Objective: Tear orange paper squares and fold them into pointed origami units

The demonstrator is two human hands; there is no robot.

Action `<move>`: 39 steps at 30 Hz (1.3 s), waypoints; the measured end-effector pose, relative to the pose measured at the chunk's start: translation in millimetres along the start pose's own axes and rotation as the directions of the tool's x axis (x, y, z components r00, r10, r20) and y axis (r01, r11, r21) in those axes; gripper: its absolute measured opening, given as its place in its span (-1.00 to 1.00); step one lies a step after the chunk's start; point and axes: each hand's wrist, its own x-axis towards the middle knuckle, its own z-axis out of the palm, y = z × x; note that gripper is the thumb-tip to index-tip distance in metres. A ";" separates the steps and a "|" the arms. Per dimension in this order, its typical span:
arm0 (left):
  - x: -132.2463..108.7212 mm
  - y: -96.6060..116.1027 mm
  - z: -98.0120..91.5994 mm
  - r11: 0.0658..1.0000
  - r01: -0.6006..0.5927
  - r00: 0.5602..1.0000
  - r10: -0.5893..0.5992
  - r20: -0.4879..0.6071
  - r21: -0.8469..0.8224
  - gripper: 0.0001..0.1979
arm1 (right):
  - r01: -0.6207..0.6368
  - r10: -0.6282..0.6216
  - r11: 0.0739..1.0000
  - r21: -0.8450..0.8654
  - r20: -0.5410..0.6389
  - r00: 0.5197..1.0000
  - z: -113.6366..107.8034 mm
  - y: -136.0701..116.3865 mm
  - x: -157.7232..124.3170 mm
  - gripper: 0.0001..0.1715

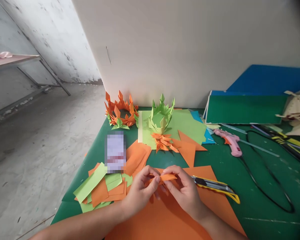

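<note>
My left hand (140, 191) and my right hand (186, 190) meet above a large orange sheet (170, 220) near the table's front edge. Both pinch a small folded orange paper piece (165, 177) between thumbs and fingertips. Behind the hands lie an orange folded flower (163, 141), a green paper crown (162, 115) and an orange paper crown (120, 111). A yellow utility knife (216, 187) rests just right of my right hand.
Cut orange and green strips (102, 186) pile up at the left by a blurred card (115, 151). A pink glue gun (230, 141) with a black cord (265, 180), green and blue boards (245, 108) and sticks lie to the right. A white wall stands behind the green table (265, 213).
</note>
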 end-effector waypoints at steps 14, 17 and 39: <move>3.5 -8.4 0.7 0.999 0.008 1.000 -0.008 -0.019 0.033 -0.67 | 0.021 -0.022 1.000 0.021 0.052 0.998 -3.1 5.3 3.3 -0.95; 2.3 -9.7 1.3 0.996 -0.024 0.999 0.027 -0.031 0.085 -0.68 | 0.029 -0.029 0.999 0.021 0.038 0.999 -2.7 4.9 2.4 -0.97; 0.5 14.3 6.7 0.972 0.165 0.986 -0.162 0.032 -0.167 -0.63 | -0.082 0.065 0.975 0.209 0.087 0.994 -4.1 -0.6 -0.7 -0.97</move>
